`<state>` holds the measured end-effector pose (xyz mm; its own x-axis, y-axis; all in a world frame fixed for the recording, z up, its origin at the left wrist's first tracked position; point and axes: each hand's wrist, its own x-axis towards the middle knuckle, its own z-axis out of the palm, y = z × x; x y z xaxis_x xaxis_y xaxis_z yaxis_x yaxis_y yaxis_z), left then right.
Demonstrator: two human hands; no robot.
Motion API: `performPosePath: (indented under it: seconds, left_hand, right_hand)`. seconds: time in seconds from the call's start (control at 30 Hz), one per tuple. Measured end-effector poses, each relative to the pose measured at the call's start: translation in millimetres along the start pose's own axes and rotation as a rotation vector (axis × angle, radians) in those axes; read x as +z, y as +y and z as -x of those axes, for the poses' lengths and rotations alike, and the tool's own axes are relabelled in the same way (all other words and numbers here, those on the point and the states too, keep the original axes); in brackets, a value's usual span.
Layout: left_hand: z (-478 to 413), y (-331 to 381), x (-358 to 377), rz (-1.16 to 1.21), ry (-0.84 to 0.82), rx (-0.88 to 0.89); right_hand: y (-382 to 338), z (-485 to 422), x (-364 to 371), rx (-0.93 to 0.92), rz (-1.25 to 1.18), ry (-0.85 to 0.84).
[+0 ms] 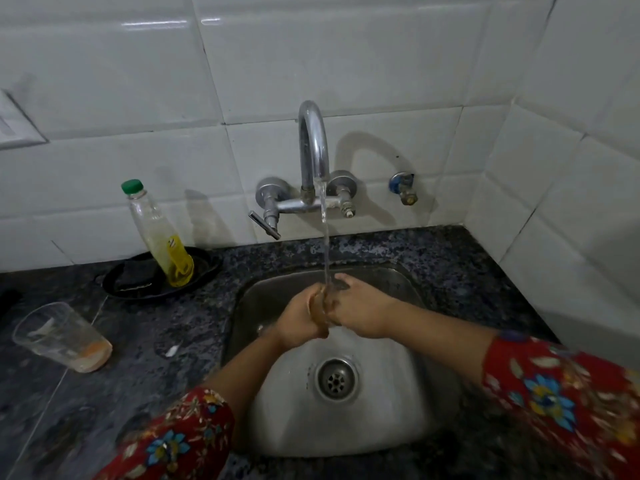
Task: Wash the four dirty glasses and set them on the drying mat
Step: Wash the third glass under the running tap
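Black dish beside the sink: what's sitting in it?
A green-capped bottle of yellowish liquid stands in the dish, beside a dark pad. What lies beneath them is hidden.

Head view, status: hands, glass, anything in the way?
Left hand and right hand grip glass under tap stream. Second dirty glass stands on counter. Nothing blocking sink.

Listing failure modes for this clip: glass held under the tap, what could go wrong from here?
1. The glass is wet under the running water; the grip of the left hand and right hand could slip and drop it into the steel sink.
2. The stream strikes the hands and may splash the counter.
3. The second glass, orange residue inside, stands on the counter at left; wet hands reaching might tip it.
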<state>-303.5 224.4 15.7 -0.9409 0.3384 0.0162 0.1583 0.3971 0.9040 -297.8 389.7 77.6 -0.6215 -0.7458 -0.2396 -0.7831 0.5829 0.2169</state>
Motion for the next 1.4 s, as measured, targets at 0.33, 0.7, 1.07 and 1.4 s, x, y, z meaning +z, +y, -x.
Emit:
performPosePath:
  seconds: [0.33,0.7,1.07,1.4]
  left_hand:
    - [-2,-7,-18,-0.228,-0.164,-0.071]
    - [-2,1,-11,-0.141,-0.152,-0.04]
    - [5,0,-8,-0.071,-0.06,-0.091]
    - [6,3,-9,-0.135,-0.111,-0.102]
  right_hand:
    - [13,-12,-1,-0.027,-0.13,-0.01]
    - [15,-5,-3,-0.117,0.046,-0.013]
    - [8,-15,-9,-0.056,0.044,-0.033]
    - [-11,-10,-5,0.135,-0.136,-0.155]
